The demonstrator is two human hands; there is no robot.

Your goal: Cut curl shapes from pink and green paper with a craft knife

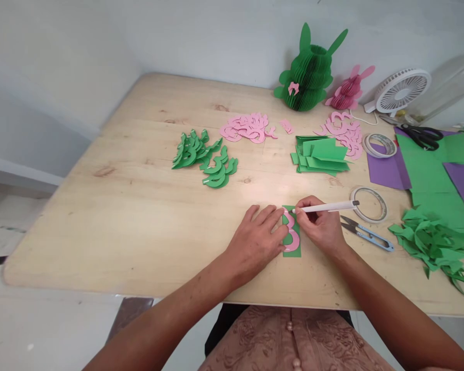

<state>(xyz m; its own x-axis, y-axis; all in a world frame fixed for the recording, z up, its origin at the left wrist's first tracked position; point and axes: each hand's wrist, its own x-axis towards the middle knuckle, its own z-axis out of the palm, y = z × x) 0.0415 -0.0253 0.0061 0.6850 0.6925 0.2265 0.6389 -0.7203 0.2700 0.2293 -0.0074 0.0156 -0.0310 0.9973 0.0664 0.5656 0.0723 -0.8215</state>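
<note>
Pink scalloped paper cutout (pixel 296 240) is lying on a green paper strip (pixel 293 254), lower centre-right; the left hand (pixel 253 239), fingers spread, is steadying it! The right hand (pixel 320 224) is pinching a slim white pen (pixel 328 207) in its grip; hugging the edge should be keeping lines clean.

At the bottom centre of the frame, you wear a dusty-pink top (pixel 255 342) with a tone-on-tone floral pattern and round, matching buttons (pixel 290 325); your forearms (pixel 206 283) are bare.
</note>
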